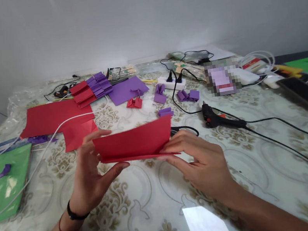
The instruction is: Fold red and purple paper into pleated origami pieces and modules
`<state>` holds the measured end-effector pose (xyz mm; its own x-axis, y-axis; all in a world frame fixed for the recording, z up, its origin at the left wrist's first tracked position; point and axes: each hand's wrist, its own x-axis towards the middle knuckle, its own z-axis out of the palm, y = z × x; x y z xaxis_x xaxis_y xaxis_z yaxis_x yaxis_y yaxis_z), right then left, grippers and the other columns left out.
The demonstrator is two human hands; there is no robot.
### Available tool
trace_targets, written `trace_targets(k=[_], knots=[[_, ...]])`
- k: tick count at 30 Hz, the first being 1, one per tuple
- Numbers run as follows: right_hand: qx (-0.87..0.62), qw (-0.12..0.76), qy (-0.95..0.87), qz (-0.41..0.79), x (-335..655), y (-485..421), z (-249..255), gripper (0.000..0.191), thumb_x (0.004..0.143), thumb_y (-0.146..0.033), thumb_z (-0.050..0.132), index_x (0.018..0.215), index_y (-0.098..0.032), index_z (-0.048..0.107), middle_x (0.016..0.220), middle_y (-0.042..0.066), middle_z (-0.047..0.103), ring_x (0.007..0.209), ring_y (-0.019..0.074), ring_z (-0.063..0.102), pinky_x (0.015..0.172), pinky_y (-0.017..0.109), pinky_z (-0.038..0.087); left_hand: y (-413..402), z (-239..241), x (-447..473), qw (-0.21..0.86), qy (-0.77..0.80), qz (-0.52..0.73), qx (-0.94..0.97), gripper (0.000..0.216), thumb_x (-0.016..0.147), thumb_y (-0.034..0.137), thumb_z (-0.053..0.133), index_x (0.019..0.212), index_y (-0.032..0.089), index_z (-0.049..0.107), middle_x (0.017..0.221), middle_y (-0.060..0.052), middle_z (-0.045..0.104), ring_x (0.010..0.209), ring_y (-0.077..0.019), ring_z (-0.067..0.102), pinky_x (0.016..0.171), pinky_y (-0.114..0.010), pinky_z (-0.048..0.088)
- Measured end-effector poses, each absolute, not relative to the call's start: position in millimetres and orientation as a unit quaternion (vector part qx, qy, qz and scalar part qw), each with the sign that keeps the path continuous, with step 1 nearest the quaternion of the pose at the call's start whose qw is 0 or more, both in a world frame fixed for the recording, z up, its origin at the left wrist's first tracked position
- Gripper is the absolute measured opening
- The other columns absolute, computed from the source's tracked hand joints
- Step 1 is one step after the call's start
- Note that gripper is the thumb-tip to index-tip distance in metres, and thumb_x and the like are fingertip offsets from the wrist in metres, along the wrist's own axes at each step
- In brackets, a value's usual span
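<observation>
Paper (134,140), red and creased so that a panel rises from a narrow fold along its near edge, is held above the patterned tabletop (143,227) in the head view. Right hand (202,158) fingers pinch the fold at its right end, thumb on the near side. Left hand (90,175) cups the other end, thumb and forefinger spread, remaining fingers partly hidden behind the sheet; I cannot tell whether they grip it. A black band (75,212) circles the left wrist. Beyond, to the left, lie red sheets (50,119), with a pleated red-and-purple piece (83,94) overlapping their far edge. A purple sheet (126,90) lies near a small red folded piece (134,103). To the right, a black glue gun (221,119) lies nearer than a white power strip (172,82) with two black plugs.
</observation>
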<state>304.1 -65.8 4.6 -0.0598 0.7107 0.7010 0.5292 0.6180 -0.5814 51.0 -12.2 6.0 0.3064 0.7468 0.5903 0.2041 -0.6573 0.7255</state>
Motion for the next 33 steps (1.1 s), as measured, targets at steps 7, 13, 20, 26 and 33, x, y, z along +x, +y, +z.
trace_targets(k=[7,13,20,26,33], knots=[[-0.366,0.437,-0.822,0.016,304.8,-65.0,-17.4,0.013,0.098,-0.008,0.065,0.097,-0.017,0.074,0.091,0.006,0.08,0.086,0.0208,0.074,0.077,0.037,0.062,-34.9,18.6,37.9,-0.024,0.354,0.394,0.848,0.043,0.093,0.057,0.073,0.124,0.029,0.064,0.134,-0.011,0.046,0.125,-0.0357,0.051,0.104,-0.064,0.048],[-0.35,0.308,-0.884,0.021,309.9,-89.2,-56.8,0.019,0.102,-0.009,0.057,0.107,-0.012,0.075,0.108,0.011,0.081,0.105,0.0242,0.075,0.089,0.04,0.066,-59.6,-19.5,33.6,0.054,0.31,0.197,0.929,0.016,0.101,0.013,0.058,0.111,0.019,0.068,0.118,-0.01,0.066,0.108,-0.028,0.063,0.092,-0.051,0.053],[-0.37,0.278,-0.885,0.055,314.2,-101.6,-64.2,0.022,0.101,-0.024,0.067,0.114,-0.009,0.076,0.121,0.017,0.077,0.12,0.0289,0.072,0.102,0.046,0.064,-54.0,-41.2,20.1,0.13,0.201,0.135,0.962,0.055,0.091,-0.008,0.043,0.135,0.018,0.064,0.149,-0.009,0.062,0.145,-0.0262,0.051,0.116,-0.047,0.051],[-0.381,0.281,-0.879,0.056,313.3,-101.8,-64.9,0.017,0.101,-0.017,0.065,0.111,-0.01,0.076,0.122,0.016,0.077,0.12,0.027,0.071,0.102,0.046,0.064,-55.6,-42.4,20.0,0.133,0.189,0.119,0.966,0.05,0.096,-0.003,0.045,0.141,0.012,0.061,0.148,-0.008,0.065,0.147,-0.0275,0.05,0.12,-0.049,0.048],[-0.398,0.266,-0.875,0.067,318.3,-105.7,-64.8,0.019,0.101,-0.019,0.067,0.115,-0.011,0.075,0.123,0.014,0.077,0.123,0.0252,0.07,0.109,0.042,0.061,-55.7,-47.7,17.5,0.172,0.2,0.124,0.957,0.046,0.101,0.003,0.047,0.144,0.014,0.06,0.152,-0.006,0.062,0.15,-0.0259,0.047,0.124,-0.047,0.044]])
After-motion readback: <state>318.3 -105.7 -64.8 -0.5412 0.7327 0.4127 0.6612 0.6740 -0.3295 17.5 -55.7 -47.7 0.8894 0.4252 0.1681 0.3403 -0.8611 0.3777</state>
